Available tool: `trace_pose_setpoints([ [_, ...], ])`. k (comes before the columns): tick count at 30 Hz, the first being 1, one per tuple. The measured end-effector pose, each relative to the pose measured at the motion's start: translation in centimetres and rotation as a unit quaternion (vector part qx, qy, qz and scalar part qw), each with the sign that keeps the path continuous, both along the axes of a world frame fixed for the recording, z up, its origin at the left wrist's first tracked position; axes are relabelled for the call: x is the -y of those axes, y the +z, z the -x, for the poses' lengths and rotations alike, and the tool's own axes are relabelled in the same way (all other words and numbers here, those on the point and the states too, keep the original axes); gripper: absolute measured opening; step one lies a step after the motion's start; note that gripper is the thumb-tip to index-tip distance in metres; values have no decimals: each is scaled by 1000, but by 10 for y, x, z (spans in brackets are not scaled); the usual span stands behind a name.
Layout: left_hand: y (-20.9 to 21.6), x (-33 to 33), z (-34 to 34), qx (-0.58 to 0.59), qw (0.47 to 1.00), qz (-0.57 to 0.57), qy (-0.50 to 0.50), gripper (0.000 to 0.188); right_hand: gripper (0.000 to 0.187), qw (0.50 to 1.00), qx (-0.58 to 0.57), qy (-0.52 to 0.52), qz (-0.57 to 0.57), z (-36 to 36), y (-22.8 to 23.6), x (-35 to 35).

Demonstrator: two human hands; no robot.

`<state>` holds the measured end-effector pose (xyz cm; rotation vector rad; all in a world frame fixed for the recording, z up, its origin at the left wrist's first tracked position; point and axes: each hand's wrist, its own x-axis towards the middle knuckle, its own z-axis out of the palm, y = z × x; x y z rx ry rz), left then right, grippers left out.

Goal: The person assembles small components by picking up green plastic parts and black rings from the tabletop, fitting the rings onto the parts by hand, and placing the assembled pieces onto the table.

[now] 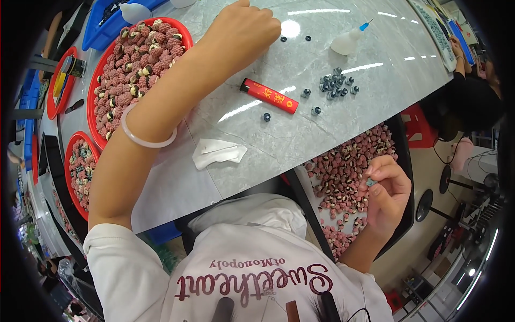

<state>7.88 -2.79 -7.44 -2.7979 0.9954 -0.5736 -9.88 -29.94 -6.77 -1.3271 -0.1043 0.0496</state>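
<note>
My left hand (245, 28) is raised over the far part of the table, its fingers curled closed; whatever they may hold is hidden. At the right, my right hand (387, 196) pinches a small blue-grey piece (370, 182) between thumb and fingers. Below that hand lies a black tray (316, 214) of small pink, black and cream pieces (343, 177). Between my hands on the table are a red lighter (269, 96), a cluster of small dark blue-and-clear pieces (333, 84), and a white squeeze bottle (346, 42) with a blue needle tip.
Red baskets (189, 37) of larger pink knobbly pieces (131, 64) stand at the left, beside a blue bin (92, 40). A folded white tissue (217, 153) lies near the grey marbled table's (268, 150) front edge. Another person's arm (459, 60) rests at the far right.
</note>
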Motion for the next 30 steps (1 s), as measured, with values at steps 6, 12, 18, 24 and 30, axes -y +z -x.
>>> trace_pose_setpoints([
  [6, 46, 10, 34, -90, 990, 108, 10, 3, 18, 1000, -12, 24, 7, -17, 2, -22],
  [12, 48, 11, 124, -103, 890, 429, -111, 27, 15, 987, -36, 60, -146, -33, 14, -68],
  [18, 32, 9, 174, 6, 895, 444, -41, 32, 17, 976, -53, 153, -146, -26, 20, -99],
  [24, 22, 4, 187, 52, 907, 415, -43, 35, 13, 975, -44, 140, -168, -12, 16, -109],
  [30, 19, -2, 196, 53, 912, 407, -31, 33, 13, 983, -53, 134, -117, -7, 23, -115],
])
